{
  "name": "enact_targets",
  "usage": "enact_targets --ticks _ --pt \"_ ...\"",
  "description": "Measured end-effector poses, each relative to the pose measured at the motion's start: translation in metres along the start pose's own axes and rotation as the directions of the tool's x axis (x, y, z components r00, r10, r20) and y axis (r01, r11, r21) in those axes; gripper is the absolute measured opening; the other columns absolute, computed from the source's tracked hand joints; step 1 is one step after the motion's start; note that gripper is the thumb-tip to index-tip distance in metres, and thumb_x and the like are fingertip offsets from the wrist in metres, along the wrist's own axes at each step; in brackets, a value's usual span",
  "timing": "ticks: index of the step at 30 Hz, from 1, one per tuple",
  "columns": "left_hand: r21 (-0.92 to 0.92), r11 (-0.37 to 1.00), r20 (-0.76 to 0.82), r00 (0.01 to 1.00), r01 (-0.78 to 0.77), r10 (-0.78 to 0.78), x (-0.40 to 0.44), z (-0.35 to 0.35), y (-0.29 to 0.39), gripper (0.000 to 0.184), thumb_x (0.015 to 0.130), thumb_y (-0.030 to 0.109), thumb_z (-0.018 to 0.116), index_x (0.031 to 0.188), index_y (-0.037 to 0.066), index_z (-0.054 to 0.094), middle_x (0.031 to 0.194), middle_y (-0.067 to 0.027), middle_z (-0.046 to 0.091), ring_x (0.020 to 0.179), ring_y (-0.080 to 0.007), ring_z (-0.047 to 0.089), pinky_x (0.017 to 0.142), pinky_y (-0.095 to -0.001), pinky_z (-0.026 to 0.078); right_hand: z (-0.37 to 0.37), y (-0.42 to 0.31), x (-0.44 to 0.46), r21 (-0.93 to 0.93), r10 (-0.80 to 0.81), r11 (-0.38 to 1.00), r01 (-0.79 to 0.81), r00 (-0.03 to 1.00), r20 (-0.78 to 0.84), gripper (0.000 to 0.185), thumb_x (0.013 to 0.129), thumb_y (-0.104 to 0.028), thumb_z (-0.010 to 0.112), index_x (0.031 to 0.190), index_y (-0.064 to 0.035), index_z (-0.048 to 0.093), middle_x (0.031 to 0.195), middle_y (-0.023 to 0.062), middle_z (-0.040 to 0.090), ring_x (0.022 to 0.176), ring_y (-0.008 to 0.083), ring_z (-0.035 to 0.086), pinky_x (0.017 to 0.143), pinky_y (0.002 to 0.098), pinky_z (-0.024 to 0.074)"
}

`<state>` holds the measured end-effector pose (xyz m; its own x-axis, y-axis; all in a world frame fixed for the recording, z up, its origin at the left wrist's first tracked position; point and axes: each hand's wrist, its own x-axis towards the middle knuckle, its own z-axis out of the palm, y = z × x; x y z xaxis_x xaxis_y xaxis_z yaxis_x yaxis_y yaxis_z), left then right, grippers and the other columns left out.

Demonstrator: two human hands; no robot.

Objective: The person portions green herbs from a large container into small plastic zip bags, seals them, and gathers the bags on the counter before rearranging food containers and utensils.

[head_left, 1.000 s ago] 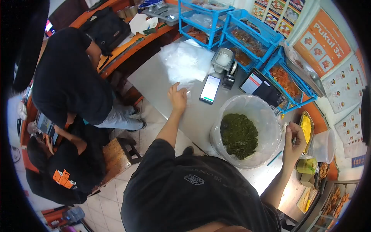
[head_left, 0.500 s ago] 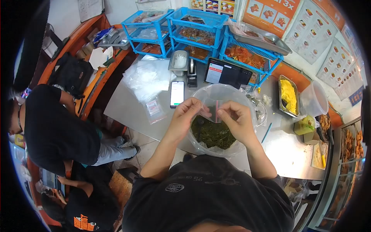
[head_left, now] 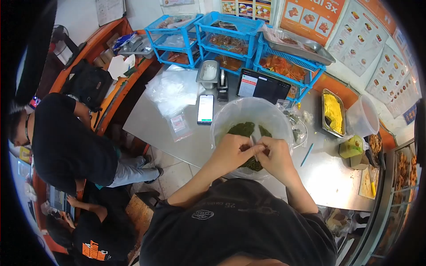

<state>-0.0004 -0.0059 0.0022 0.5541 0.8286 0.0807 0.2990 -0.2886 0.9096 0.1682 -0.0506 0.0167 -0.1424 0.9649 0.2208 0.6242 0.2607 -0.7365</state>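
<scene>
My left hand [head_left: 235, 151] and my right hand [head_left: 273, 155] meet over a large round tub [head_left: 282, 117] lined with clear plastic. Between their closed fingers is a small clear plastic bag [head_left: 254, 136], partly hidden by the hands. Dark green chopped leaves [head_left: 242, 129] lie inside the tub, below the hands. Left of the tub, a phone [head_left: 205, 109] with a lit screen lies on the metal table [head_left: 153, 126]. A small bag with a printed label [head_left: 179, 125] lies near a pile of clear plastic bags [head_left: 171, 91].
Blue stacked baskets [head_left: 228, 30] of food stand at the back, behind a tablet [head_left: 262, 87]. To the right are a tray of yellow food [head_left: 333, 113], a clear container [head_left: 361, 116] and a blue pen [head_left: 307, 154]. Two people [head_left: 73, 137] are at the left counter.
Both hands came together over the tub, bringing in a small bag. Since the middle frame they have moved down and closer together. The view has turned since the first frame.
</scene>
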Motion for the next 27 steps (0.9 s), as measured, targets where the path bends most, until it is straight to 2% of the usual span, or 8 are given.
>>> enact_targets --ticks 7,10,12,15,16,18,21,27 --pt "-0.368 0.930 0.161 0.983 -0.023 0.088 -0.001 -0.003 -0.018 0.022 0.094 0.016 0.055 0.085 -0.002 0.065 0.067 -0.0081 0.062 0.064 -0.0076 0.059 0.056 -0.0254 0.043 -0.008 -0.001 -0.001 0.318 0.129 0.932 -0.175 0.978 0.161 0.008 0.083 0.002 0.062 0.076 0.0042 0.060 0.065 0.0059 0.064 0.057 0.0075 0.060 0.051 0.0201 0.0451" --pt "0.067 0.985 0.034 0.987 -0.160 0.158 -0.007 -0.008 -0.003 0.020 0.092 0.013 0.055 0.083 -0.003 0.063 0.065 -0.0109 0.060 0.060 -0.0108 0.059 0.054 -0.0272 0.043 -0.007 -0.004 -0.002 0.241 0.034 0.969 -0.061 0.993 0.114 0.008 0.084 -0.001 0.060 0.078 0.0039 0.061 0.064 0.0063 0.063 0.056 0.0099 0.059 0.050 0.0243 0.0433" --pt "0.098 0.977 0.079 0.980 -0.191 0.183 -0.011 -0.015 0.006 0.018 0.090 0.012 0.056 0.081 -0.003 0.061 0.064 -0.0126 0.059 0.057 -0.0162 0.058 0.053 -0.0282 0.042 -0.008 -0.006 -0.001 0.088 -0.068 0.994 0.058 0.991 0.111 0.009 0.084 -0.004 0.060 0.079 0.0030 0.062 0.062 0.0092 0.063 0.055 0.0163 0.062 0.050 0.0305 0.0431" --pt "-0.031 0.983 0.162 0.970 -0.180 0.183 -0.017 -0.024 0.015 0.019 0.086 0.013 0.059 0.074 -0.002 0.057 0.064 -0.0167 0.056 0.056 -0.0281 0.055 0.052 -0.0354 0.041 -0.023 -0.011 0.001 0.432 -0.075 0.890 -0.146 0.888 0.454 0.012 0.082 -0.005 0.058 0.073 0.0022 0.059 0.064 0.0148 0.061 0.058 0.0290 0.061 0.052 0.0354 0.0434" --pt "-0.102 0.982 0.194 0.965 -0.162 0.179 -0.019 -0.024 0.016 0.021 0.084 0.014 0.060 0.071 -0.002 0.055 0.063 -0.0183 0.054 0.055 -0.0327 0.054 0.051 -0.0386 0.040 -0.020 -0.009 0.002 0.288 -0.061 0.957 -0.033 0.948 0.312 0.013 0.081 -0.005 0.059 0.071 0.0021 0.057 0.062 0.0155 0.059 0.056 0.0290 0.060 0.051 0.0351 0.0428" --pt "0.290 0.950 -0.021 0.992 -0.116 0.128 -0.021 -0.019 0.008 0.022 0.083 0.017 0.063 0.074 -0.001 0.057 0.064 -0.0135 0.057 0.059 -0.0295 0.057 0.054 -0.0370 0.042 -0.009 -0.002 0.004 -0.066 -0.114 0.991 0.114 0.993 0.015 0.015 0.078 -0.006 0.060 0.066 0.0019 0.055 0.060 0.0167 0.055 0.053 0.0291 0.056 0.050 0.0344 0.0415" --pt "0.511 0.857 -0.129 0.978 -0.075 0.163 -0.022 -0.017 0.005 0.026 0.078 0.023 0.069 0.088 0.001 0.059 0.079 -0.0119 0.061 0.076 -0.0279 0.060 0.066 -0.0388 0.044 0.005 0.008 0.005 -0.137 -0.084 0.988 0.075 0.994 -0.063 0.018 0.076 -0.007 0.061 0.063 0.0023 0.052 0.056 0.0135 0.048 0.049 0.0179 0.050 0.049 0.0311 0.0391" --pt "0.253 0.925 -0.091 0.944 -0.285 0.316 -0.024 -0.010 0.030 0.076 0.060 0.021 0.079 0.124 0.004 0.043 0.113 -0.0171 0.048 0.107 -0.0350 0.045 0.086 -0.0471 0.037 -0.014 0.011 0.007 0.447 0.038 0.865 -0.227 0.919 0.393 0.017 0.079 -0.005 0.060 0.065 0.0014 0.053 0.054 0.0078 0.049 0.048 0.0125 0.047 0.048 0.0276 0.0380"
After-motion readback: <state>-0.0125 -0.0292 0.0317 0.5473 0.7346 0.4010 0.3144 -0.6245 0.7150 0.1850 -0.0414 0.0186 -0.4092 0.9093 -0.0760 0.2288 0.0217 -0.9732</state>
